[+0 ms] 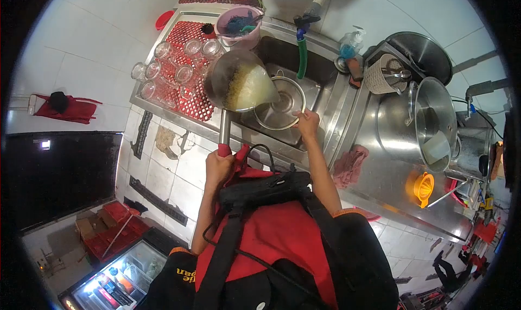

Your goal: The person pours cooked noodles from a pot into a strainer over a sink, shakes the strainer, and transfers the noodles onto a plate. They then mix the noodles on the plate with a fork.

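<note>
My left hand is closed round the red-ended handle of a metal pan. The pan is tilted to the right, and a pale, cloudy liquid with yellowish bits lies at its lower side, by the rim. Over the sink, my right hand grips the near right rim of a round metal strainer. The pan's right edge overlaps the strainer's left part. Whether liquid is passing between them cannot be made out clearly.
Glass jars stand on a red mat left of the pan. Behind is a pink bucket; a green hose hangs over the sink. Right are a woven basket, large pot, pink cloth and orange juicer.
</note>
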The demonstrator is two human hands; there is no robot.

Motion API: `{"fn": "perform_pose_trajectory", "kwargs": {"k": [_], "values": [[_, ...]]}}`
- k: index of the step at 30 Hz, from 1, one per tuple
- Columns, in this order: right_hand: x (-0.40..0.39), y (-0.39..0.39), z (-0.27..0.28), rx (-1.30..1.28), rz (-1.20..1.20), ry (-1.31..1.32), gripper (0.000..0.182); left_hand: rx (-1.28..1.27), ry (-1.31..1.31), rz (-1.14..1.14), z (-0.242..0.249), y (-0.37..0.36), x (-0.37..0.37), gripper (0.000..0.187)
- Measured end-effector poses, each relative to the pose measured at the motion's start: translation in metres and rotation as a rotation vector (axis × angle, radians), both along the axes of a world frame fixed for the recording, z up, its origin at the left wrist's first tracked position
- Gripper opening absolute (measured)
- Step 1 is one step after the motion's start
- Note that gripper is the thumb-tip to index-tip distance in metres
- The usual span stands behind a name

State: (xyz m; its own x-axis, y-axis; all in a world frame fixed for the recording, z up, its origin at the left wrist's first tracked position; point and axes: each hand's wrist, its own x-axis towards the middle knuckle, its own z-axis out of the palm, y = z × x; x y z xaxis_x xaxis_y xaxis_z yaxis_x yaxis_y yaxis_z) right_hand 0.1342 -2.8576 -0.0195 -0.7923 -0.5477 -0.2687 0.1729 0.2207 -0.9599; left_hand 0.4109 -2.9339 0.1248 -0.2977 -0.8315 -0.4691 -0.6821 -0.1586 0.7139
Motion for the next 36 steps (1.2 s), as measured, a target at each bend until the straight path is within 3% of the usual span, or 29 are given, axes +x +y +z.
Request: {"fn": "perform_pose_trajectory", "kwargs": {"k": [1, 8, 10, 36], "values": [[0.000, 0.000, 0.000, 0.037, 0.009, 0.000, 0.015, -0.012, 0.000, -0.009, -0.003, -0.001, 0.001, 0.018], [-0.002, 0.003, 0.004, -0.056, -0.063, -0.118, 0.015, -0.057, -0.016, -0.021, -0.011, -0.003, 0.005, 0.016], [-0.007, 0.004, 0.003, 0.039, -0.032, -0.059, 0.015, -0.046, -0.022, 0.002, -0.015, -0.003, 0.005, 0.017], [0.012, -0.005, -0.005, -0.024, -0.045, -0.003, 0.013, -0.312, -0.316, -0.079, -0.001, 0.001, 0.001, 0.025]]}}
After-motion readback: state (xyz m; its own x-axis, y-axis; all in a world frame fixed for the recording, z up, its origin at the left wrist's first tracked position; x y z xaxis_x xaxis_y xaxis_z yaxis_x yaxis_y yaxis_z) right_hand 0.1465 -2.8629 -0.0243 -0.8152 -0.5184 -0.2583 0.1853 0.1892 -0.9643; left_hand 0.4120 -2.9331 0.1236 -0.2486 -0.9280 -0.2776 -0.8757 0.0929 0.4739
